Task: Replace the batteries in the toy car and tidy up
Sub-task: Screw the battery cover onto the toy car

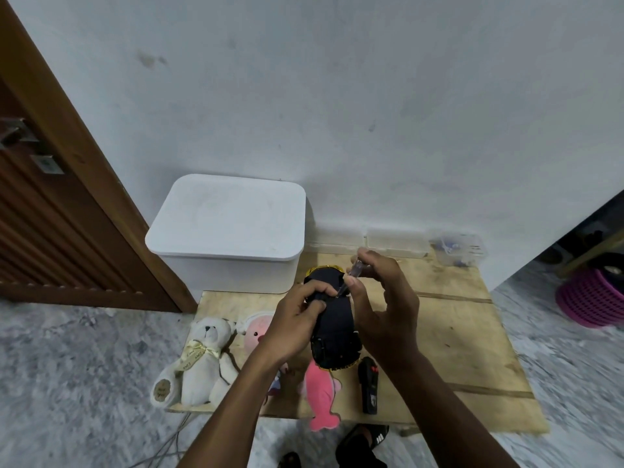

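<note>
Above the wooden surface (456,332), the left hand (293,319) grips the upturned toy car (334,325) by its side. The right hand (381,298) pinches a small screwdriver (349,276), its tip at the car's black underside.

Pink plush face (255,332) half hidden behind left hand (293,327); purple basket (591,298) cut by right edge

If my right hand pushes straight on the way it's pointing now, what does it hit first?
Most likely the black underside of the toy car: the right hand aims its screwdriver down at it, close by the fingers of the left hand. Depth is unclear.
</note>
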`<action>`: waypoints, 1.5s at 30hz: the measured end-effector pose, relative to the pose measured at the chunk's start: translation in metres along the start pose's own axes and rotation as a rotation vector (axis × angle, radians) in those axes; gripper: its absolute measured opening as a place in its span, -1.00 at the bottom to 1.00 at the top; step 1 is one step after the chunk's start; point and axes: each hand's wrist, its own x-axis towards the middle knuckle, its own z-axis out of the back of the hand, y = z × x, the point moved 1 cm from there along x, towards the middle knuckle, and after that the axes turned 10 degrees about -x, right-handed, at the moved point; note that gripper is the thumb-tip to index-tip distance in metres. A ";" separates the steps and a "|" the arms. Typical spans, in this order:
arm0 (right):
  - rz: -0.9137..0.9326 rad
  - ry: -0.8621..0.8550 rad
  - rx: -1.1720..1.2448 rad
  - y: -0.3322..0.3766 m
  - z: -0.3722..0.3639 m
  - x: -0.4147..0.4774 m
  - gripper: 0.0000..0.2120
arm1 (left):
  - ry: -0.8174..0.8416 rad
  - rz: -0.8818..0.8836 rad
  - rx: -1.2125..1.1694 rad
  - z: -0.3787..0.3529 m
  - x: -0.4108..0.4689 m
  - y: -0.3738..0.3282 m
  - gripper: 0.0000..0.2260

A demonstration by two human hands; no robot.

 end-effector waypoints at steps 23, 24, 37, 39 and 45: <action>-0.024 0.018 0.008 -0.010 0.004 0.000 -0.51 | -0.045 0.029 -0.012 0.007 0.000 0.004 -0.64; -0.017 0.007 -0.003 -0.010 0.004 0.000 -0.50 | -0.045 0.022 -0.005 0.008 0.000 0.004 -0.62; 0.020 -0.006 -0.026 -0.009 0.001 0.000 -0.50 | -0.043 0.014 -0.018 0.008 -0.002 -0.001 -0.60; 0.004 0.017 -0.010 -0.008 0.001 0.000 -0.54 | -0.047 0.011 -0.023 0.008 -0.002 -0.001 -0.60; -0.005 0.048 0.026 -0.010 -0.001 -0.002 -0.57 | -0.048 0.020 -0.028 0.008 0.001 -0.005 -0.59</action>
